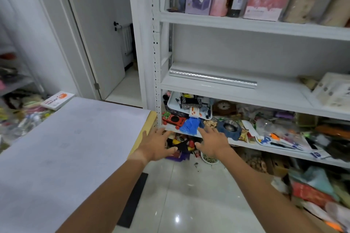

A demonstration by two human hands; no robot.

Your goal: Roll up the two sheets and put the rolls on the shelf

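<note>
Sheet (72, 138) lies flat on the table to our left, its near edge just beside our left hand (157, 145), the closer one; both hands, right hand (212, 143) too, hold nothing, fingers spread, while one silver roll (212, 77) already lies lengthwise on the shelf (236, 91).

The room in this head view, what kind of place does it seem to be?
Probably a household storage room. A white metal shelf unit holds boxes, toys and a pet bowl; a silver roll lies on one shelf; a white sheet covers a table beside it.
</note>
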